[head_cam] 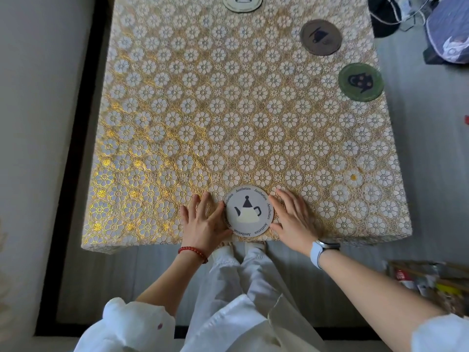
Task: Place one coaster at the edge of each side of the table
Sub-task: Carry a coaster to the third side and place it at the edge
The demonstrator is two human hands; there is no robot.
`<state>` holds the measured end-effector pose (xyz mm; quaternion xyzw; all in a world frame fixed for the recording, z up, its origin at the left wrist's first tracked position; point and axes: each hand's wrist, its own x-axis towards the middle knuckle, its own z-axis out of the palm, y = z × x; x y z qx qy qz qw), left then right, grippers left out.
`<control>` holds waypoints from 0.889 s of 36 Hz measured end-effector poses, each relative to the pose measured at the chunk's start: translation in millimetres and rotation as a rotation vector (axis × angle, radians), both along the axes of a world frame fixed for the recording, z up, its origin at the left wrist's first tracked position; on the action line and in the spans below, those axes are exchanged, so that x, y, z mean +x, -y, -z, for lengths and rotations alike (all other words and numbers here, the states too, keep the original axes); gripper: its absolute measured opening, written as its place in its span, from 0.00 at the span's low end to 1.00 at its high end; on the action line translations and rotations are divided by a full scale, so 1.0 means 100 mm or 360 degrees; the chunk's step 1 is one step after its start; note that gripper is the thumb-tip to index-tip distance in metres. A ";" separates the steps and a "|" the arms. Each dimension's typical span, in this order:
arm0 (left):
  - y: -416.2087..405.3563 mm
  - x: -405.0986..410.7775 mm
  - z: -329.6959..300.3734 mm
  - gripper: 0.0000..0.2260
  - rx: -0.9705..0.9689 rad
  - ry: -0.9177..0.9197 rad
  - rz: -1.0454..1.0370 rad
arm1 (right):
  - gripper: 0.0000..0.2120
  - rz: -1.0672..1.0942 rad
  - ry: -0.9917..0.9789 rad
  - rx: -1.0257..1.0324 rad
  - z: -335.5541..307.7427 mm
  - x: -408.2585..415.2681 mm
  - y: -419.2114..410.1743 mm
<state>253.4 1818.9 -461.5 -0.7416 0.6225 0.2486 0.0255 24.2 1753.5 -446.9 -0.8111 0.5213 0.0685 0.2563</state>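
A round grey coaster [249, 211] with a teapot drawing lies flat at the near edge of the table [177, 110], which has a gold flower-pattern cloth. My left hand [203, 219] rests flat against its left rim, fingers spread. My right hand [294, 219] lies flat against its right rim. A green coaster [360, 82] sits at the right edge. A brown coaster [321, 37] lies further back on the right. A pale coaster [243, 3] sits at the far edge, cut off by the frame.
A black-framed strip of floor runs along the table's left side. Cables and a bag [449, 29] lie on the floor at the upper right. A box of clutter [429, 278] stands on the floor at the lower right.
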 end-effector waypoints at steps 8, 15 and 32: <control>0.01 0.00 -0.04 0.36 0.0045 0.0009 0.0025 | 0.33 -0.0020 -0.0049 0.0026 0.00 -0.02 -0.01; 0.04 0.05 -0.10 0.35 0.0047 0.0084 0.0126 | 0.32 -0.0051 -0.0137 0.0047 -0.06 -0.02 0.02; 1.13 0.31 -0.72 0.17 0.0707 -0.0090 0.0489 | 0.14 0.0050 -0.0127 0.0753 -0.68 0.33 0.83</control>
